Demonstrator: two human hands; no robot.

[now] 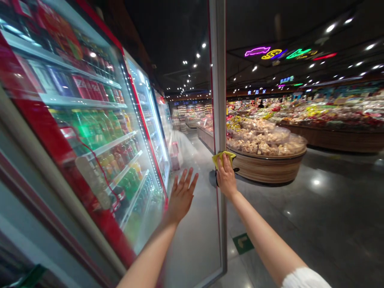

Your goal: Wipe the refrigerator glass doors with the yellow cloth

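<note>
A tall glass door (192, 240) with a grey metal frame (220, 80) stands swung open in front of me. My right hand (226, 178) presses a yellow cloth (216, 159) against the upright edge of that frame, with its fingers laid over the cloth. Beneath the hand, a dark piece (237, 170) sticks out; its kind is unclear. My left hand (181, 196) is spread open with nothing in it, before the glass. Whether its palm touches the pane I cannot tell.
On the left, a red-framed drinks cooler (115, 32) holds shelves of bottles and cans. A round wood-sided display stand (267, 168) of bagged goods stands beyond the door. Further right is another long display (339, 138). A green floor sign (243, 243) lies below.
</note>
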